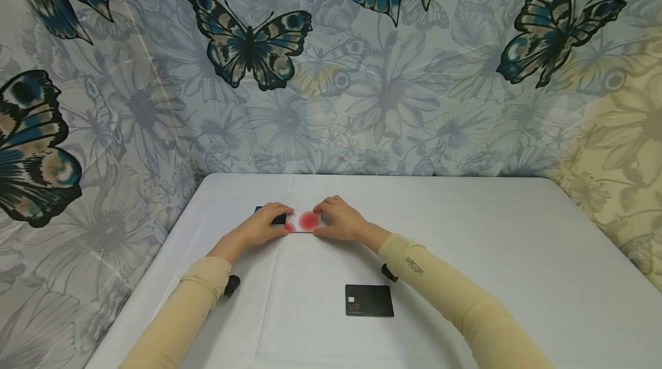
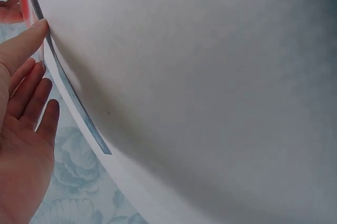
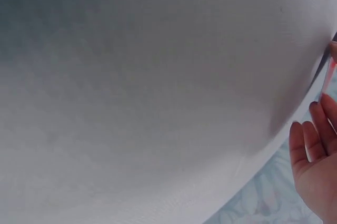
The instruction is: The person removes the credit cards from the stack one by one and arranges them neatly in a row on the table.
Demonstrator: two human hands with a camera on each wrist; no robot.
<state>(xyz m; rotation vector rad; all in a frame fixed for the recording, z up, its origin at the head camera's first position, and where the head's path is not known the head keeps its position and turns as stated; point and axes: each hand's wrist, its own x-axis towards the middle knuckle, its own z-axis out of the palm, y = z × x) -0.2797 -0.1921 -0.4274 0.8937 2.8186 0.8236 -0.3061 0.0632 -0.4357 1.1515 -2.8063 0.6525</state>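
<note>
Between my two hands is a white card with red circles [image 1: 309, 220], near the middle of the table's far half. My left hand [image 1: 264, 224] pinches its left end, thumb on the near edge and fingers on the far edge. At the right end, my right hand [image 1: 341, 219] pinches it the same way. A dark blue card [image 1: 280, 219] shows partly beneath and left of the white card; my left hand covers much of it. In the left wrist view the blue card [image 2: 84, 109] appears as a thin strip past the left thumb. Whether the two cards touch I cannot tell.
A black card marked VIP [image 1: 369, 301] lies flat on the white table [image 1: 465, 231], nearer me and left of my right forearm. Dark devices sit under both wrists. Behind the table's far edge hangs a butterfly-patterned cloth [image 1: 289, 122].
</note>
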